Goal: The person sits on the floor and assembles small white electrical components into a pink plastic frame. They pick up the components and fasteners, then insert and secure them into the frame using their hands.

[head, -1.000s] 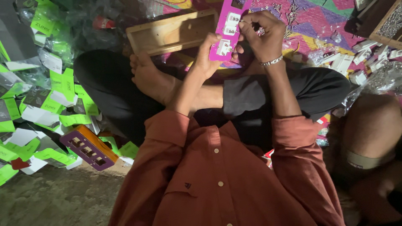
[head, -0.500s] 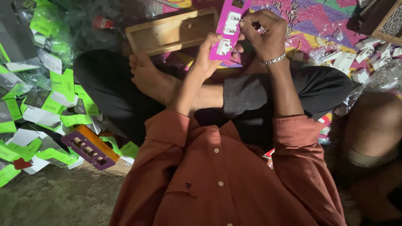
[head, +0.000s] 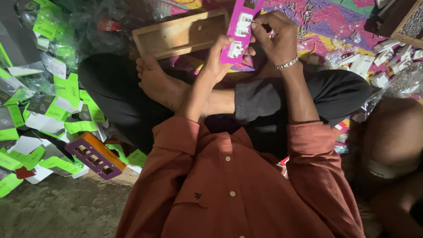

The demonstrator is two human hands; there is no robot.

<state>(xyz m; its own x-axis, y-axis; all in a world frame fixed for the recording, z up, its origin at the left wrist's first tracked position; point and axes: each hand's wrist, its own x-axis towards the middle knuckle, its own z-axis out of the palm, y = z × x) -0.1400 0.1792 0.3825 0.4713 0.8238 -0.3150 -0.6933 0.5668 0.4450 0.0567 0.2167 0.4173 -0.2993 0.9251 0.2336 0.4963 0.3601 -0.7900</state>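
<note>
The scene is dim, with light falling from above onto the pink panel (head: 238,31) and the patterned cloth (head: 335,26), which look brightest. The lap and the right edge sink into dark shadow. Plastic wrappers (head: 44,101) on the left give small glare. Focus is fairly sharp.

Purple plate (head: 240,31) ran off the top edge above the wooden tray (head: 183,33); its upper end was not seen. Right hand (head: 275,37) covered whatever its fingertips pinched, too small to tell. Left hand (head: 218,61) hid the plate's lower corner. Screws (head: 308,11) right of the tray were tiny, blurred. Boxed frame (head: 407,24) was cut off at the right edge.
</note>
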